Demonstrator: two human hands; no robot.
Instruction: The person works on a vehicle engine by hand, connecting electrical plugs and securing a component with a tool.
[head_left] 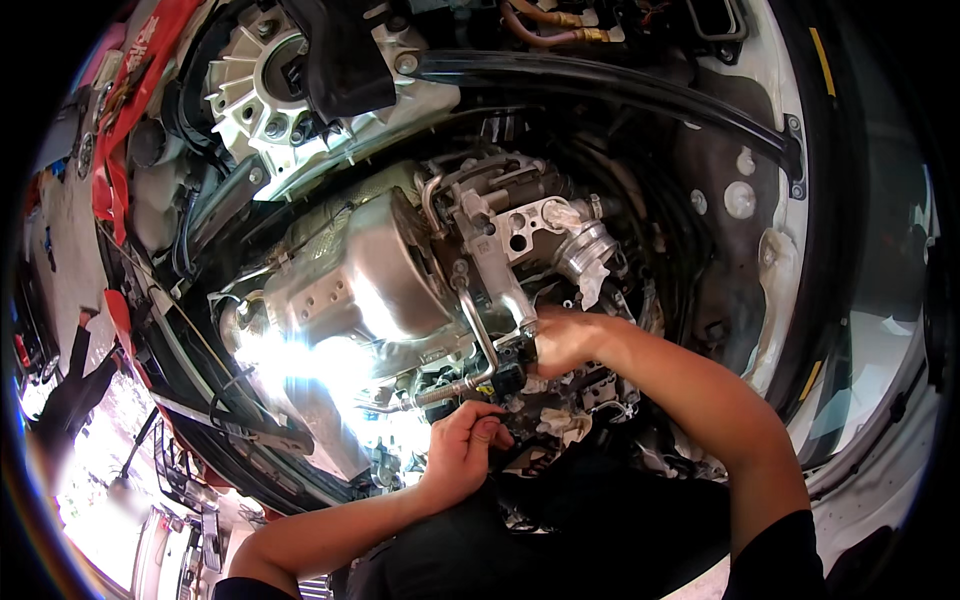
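I lean over an open engine bay with both hands at the near side of the engine [485,240]. My left hand [466,448] is closed, its fingers curled with the thumb against them, just below a black connector-like part [508,378]. Whether anything is pinched in it is too small to tell. My right hand [567,342] reaches in beside a metal bracket [495,262], its fingertips hidden among the parts. Between and beyond the hands run a bent metal pipe [478,322] and a ribbed hose [455,388]. Crumpled pale paper or cloth [566,424] lies right of my left hand.
A large metal heat shield [375,270] sits left of the bracket. More crumpled white material [592,280] hangs by a round metal port [588,248]. A black strut brace [590,85] crosses the far side. Bright light glares at left, near a red cover [125,130].
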